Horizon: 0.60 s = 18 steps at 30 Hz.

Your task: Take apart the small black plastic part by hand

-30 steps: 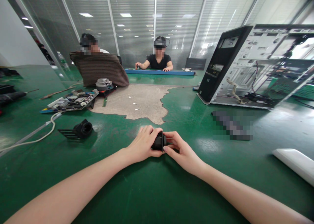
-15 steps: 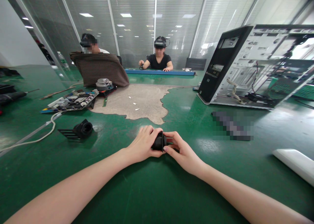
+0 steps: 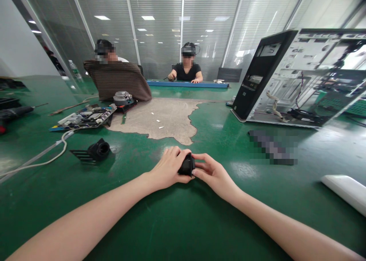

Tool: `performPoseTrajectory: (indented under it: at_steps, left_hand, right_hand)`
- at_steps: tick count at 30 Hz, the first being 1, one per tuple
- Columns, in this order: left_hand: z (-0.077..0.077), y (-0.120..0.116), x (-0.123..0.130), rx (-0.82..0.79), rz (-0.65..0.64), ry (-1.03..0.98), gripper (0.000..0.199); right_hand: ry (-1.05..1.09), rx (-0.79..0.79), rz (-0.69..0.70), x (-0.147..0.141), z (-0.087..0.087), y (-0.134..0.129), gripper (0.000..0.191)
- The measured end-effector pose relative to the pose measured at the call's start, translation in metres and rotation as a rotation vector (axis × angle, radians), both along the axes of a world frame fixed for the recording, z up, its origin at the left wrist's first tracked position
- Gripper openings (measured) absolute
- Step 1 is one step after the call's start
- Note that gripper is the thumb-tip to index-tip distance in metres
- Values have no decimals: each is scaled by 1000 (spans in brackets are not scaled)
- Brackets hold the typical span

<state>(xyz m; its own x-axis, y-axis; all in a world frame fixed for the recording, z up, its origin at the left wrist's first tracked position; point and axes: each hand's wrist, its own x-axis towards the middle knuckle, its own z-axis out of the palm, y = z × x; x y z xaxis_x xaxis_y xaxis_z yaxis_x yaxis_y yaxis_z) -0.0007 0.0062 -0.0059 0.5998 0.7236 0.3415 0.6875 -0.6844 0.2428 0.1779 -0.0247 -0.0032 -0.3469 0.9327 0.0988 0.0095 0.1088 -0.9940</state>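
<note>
On green tabletop, small black rounded plastic part point(image 3: 187, 165), gripped between left hand point(image 3: 168, 168), right hand point(image 3: 212, 173)

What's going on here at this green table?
A person grips a small black plastic part between both hands: the left hand wraps it from one side and the right hand pinches it from the other, low over the green table. A similar black part lies to the left, an open computer case stands to the right, and two other people sit at the far end.
</note>
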Motion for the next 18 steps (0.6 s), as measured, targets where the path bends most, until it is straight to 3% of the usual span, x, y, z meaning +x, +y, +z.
performPoseTrajectory:
  at_steps: [6, 11, 18]
  left_hand:
    - [1, -1, 1, -2, 1, 9, 63]
    - [3, -2, 1, 14, -7, 26, 63]
    - [1, -1, 1, 20, -3, 18, 62]
  right_hand:
    - [-50, -33, -4, -1, 10, 5, 26]
    - [-75, 19, -6, 0, 6, 2, 25]
    - [-151, 277, -1, 3, -1, -3, 24]
